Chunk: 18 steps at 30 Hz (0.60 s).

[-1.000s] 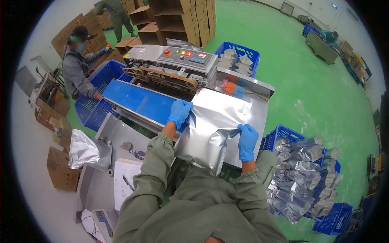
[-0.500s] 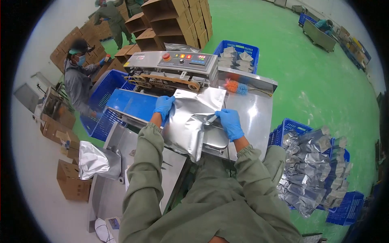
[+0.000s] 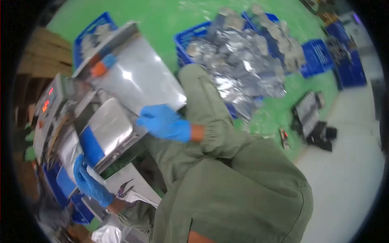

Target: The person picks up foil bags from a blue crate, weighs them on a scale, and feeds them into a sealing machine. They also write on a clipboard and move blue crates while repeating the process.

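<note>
My left hand [image 3: 90,183], in a blue glove, lies against a silver foil bag [image 3: 69,148] beside the sealing machine; its fingers are stretched out. The bag's upper edge is at the machine [image 3: 52,109], whose red display glows at the left. My right hand [image 3: 165,122], also gloved in blue, is off the bag, above the near edge of the steel table [image 3: 137,75]. Its fingers are curled and blurred, and whether anything is in them is hidden. Between the hands is a shiny metal plate [image 3: 108,126] over the blue belt [image 3: 91,145].
An orange and blue brush [image 3: 99,69] lies on the steel table. Blue crates [image 3: 184,42] with many foil bags stand on the green floor. Scissors [image 3: 125,187] rest on a pale surface near my left forearm. Another foil bag [image 3: 106,235] is at the bottom left.
The view has swung to the right and tilted. My right hand has let go of the bag and moved away from it. My left hand has opened from its grip and now lies along the bag.
</note>
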{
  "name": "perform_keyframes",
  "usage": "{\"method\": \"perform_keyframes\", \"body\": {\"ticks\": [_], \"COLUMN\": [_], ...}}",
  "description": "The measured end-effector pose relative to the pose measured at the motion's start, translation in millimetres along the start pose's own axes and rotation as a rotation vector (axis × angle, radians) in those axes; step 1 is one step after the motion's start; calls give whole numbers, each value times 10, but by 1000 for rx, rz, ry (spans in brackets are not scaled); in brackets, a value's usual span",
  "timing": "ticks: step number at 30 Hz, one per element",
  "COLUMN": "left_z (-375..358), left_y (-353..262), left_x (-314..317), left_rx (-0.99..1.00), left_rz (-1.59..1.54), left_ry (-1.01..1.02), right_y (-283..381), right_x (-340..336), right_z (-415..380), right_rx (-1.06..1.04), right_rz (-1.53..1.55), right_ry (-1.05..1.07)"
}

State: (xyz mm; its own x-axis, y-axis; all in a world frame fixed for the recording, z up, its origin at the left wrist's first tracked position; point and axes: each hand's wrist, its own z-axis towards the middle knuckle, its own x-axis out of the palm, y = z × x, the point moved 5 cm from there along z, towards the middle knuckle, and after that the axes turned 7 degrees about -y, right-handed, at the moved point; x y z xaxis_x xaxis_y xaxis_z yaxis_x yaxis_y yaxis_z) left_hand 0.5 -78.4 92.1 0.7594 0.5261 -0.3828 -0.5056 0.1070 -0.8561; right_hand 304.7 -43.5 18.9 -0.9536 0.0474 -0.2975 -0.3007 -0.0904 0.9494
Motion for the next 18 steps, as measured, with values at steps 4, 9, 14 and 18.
{"method": "perform_keyframes", "body": {"ticks": [4, 9, 14, 18], "left_z": [-272, -363, -363, -345], "left_y": [53, -131, -425, -599], "left_x": [276, 667, 986, 888], "left_rx": [36, 148, 22, 76], "left_rz": [55, 24, -205, -270], "left_ry": [106, 206, 422, 402], "right_y": [-968, -1713, -2723, -2542], "right_x": [-1561, -2052, -2055, -2277], "right_z": [-944, -2202, -2190, -1689], "right_rx": [339, 155, 396, -84], "right_rz": [-470, -1303, -1127, -1287], "right_ry": [-379, -107, -30, -374]}}
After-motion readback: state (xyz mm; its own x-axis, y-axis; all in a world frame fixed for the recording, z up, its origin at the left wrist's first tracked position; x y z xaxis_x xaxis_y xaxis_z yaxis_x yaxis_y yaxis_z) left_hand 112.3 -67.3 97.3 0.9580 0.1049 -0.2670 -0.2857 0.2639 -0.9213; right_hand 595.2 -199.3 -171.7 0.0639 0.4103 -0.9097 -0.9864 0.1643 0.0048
